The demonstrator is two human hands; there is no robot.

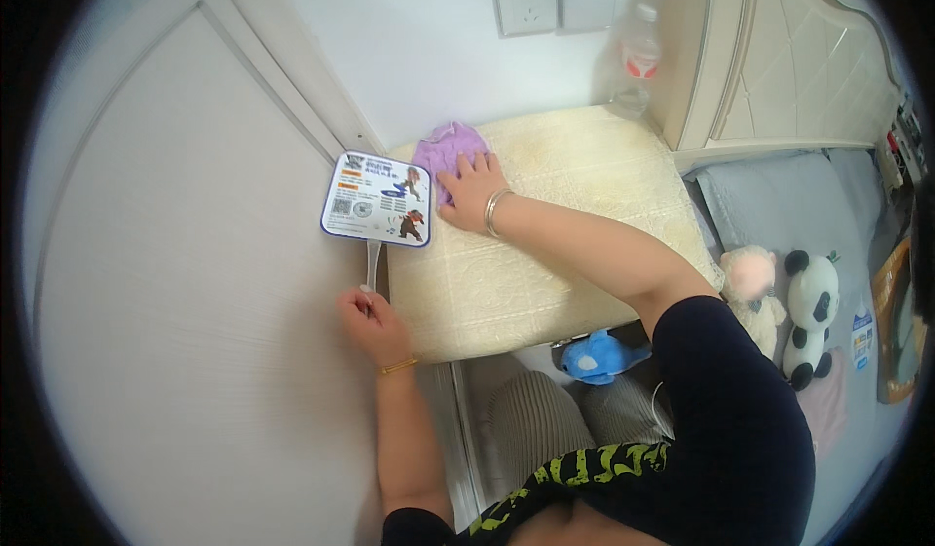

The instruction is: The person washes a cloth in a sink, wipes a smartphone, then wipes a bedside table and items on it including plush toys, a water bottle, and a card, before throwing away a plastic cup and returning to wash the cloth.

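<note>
My left hand (374, 324) is closed round the handle of a plastic hand fan (377, 199), beside the near left corner of a nightstand. The fan's flat square face bears writing and cartoon figures and overlaps the left edge of the cream patterned tablecloth (540, 268). With its fingers spread, my right hand (473, 192) presses on a crumpled purple cloth (447, 153) at the back left of the covered top. Part of the cloth is hidden beneath the hand.
A clear plastic bottle (639, 64) stands at the back right against the wall. A blue plush toy (600, 357) lies below the near edge. On the bed at right are a cream plush (760, 319) and a panda plush (812, 301). A white door panel (182, 254) borders the left.
</note>
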